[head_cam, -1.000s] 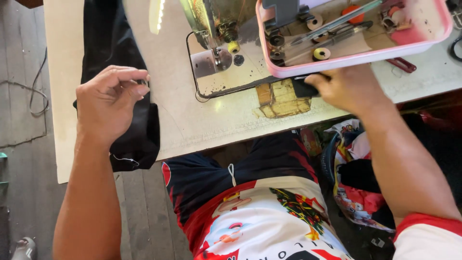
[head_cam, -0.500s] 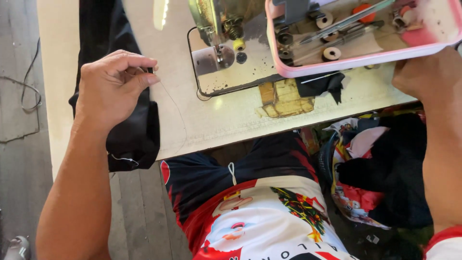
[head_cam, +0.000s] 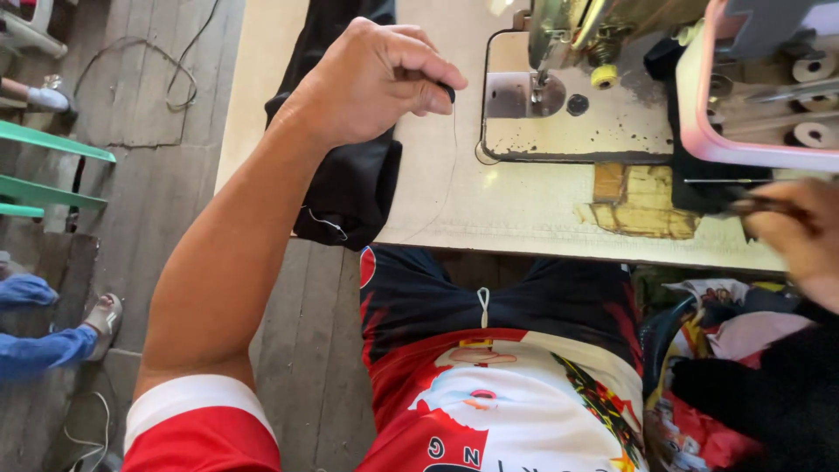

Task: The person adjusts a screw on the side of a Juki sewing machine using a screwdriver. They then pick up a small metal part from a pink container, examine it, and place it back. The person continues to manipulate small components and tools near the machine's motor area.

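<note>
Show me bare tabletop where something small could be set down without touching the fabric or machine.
One free strip of the cream tabletop lies along the near edge, between the draped black fabric and the yellow taped patch. The left hand hovers over its left end, pinching a thin thread. Right of it is crowded: sewing machine bed, pink tray, right hand.

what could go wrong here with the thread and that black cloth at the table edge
1. The left hand pinches a thin thread between fingertips; a sharp tug might snap it or let it slip free.
2. The black fabric hangs over the front edge of the table and could slide to the floor.
3. The right hand holds a slim tool, blurred, beside the sewing machine; it may snag the cloth there.
</note>
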